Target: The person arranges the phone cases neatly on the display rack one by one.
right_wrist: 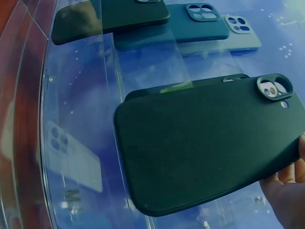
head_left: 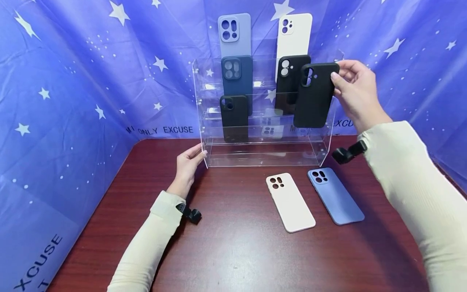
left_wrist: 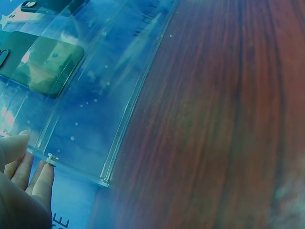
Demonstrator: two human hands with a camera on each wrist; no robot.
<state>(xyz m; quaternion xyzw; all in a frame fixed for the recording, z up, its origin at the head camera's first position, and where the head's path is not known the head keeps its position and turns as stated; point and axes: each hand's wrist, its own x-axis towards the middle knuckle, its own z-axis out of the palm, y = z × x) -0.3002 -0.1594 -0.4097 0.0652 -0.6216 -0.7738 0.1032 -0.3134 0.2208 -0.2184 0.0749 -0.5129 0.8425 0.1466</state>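
My right hand (head_left: 359,89) pinches a black phone case (head_left: 315,97) by its upper right edge, thumb in front. The case is upright with its camera cutout at top left, and it overlaps the right part of a clear acrylic display stand (head_left: 262,160). Behind it in this view, another black case (head_left: 290,83) stands on a tier; in the right wrist view the held case (right_wrist: 205,143) covers most of it. Down at the stand's lower left side, my left hand (head_left: 187,164) holds the side panel's edge between thumb and fingers.
On the stand's left are a light blue case (head_left: 244,36), a dark blue case (head_left: 238,83) and a black case (head_left: 235,119); a white case (head_left: 300,38) stands back right. A cream case (head_left: 292,205) and a blue case (head_left: 339,200) lie on the table (head_left: 219,243).
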